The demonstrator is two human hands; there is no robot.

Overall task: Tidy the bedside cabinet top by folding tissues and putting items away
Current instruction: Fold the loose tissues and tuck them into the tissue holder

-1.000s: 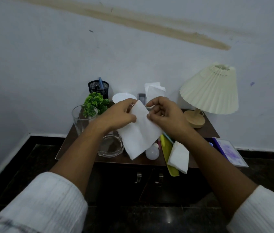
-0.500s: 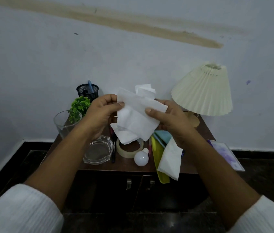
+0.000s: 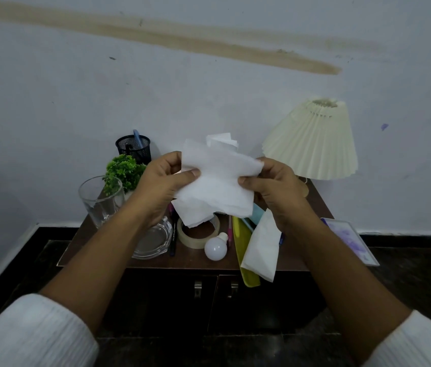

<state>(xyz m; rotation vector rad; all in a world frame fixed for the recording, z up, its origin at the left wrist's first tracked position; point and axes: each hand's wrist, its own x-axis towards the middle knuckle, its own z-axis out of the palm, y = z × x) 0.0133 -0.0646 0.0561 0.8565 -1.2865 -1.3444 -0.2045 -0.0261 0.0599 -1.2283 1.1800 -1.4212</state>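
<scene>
Tissue (image 3: 217,186) is held crumpled above the cabinet top (image 3: 198,258), its left edge pinched in the grip of the left hand (image 3: 161,186), its right edge in that of the right hand (image 3: 275,186). Its width runs hand to hand, so either edge could likely be folded across equally.

The brown cabinet top (image 3: 190,258) bears a glass (image 3: 100,201), ashtray (image 3: 153,243), tape roll (image 3: 196,241), bulb (image 3: 215,249), folded tissue (image 3: 262,247) and lamp (image 3: 312,144).

head cam | looks forward and down over forearms | faces wall (image 3: 50,102) | cabinet (image 3: 196,258) near, mid-frame | hands (image 3: 161,181) close | single view
</scene>
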